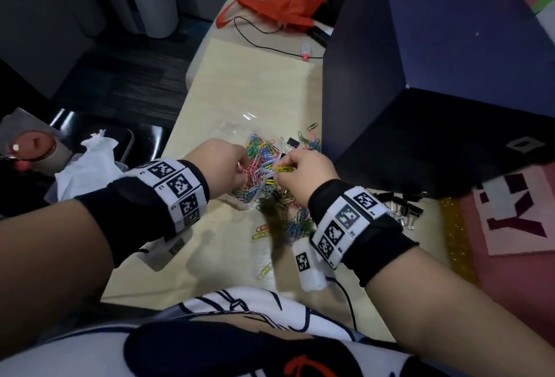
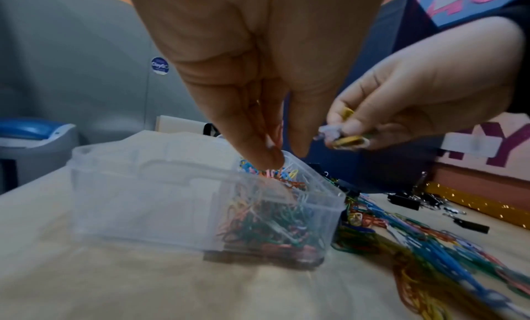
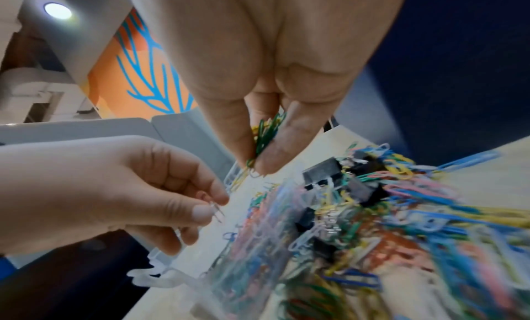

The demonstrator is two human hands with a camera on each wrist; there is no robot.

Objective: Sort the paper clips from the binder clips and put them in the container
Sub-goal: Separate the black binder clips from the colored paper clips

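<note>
A clear plastic container (image 1: 237, 132) (image 2: 143, 200) sits on the pale table and holds many coloured paper clips (image 2: 266, 225). My left hand (image 1: 240, 171) (image 2: 286, 154) hovers over its open top and pinches a pale paper clip (image 3: 216, 211). My right hand (image 1: 277, 171) (image 3: 255, 166), just to the right, pinches a small bunch of green, yellow and white paper clips (image 3: 265, 137). A loose pile of paper clips (image 1: 295, 223) (image 3: 401, 211) lies beneath it, with a few black binder clips (image 3: 324, 173) mixed in. More binder clips (image 1: 402, 211) (image 2: 404, 201) lie to the right.
A large dark blue box (image 1: 435, 76) stands right behind the pile. A pink card (image 1: 516, 214) lies at the right, an orange bag (image 1: 279, 7) at the far end, and white tissue (image 1: 87, 163) left of the table edge. A black cable (image 1: 345, 295) runs near my right forearm.
</note>
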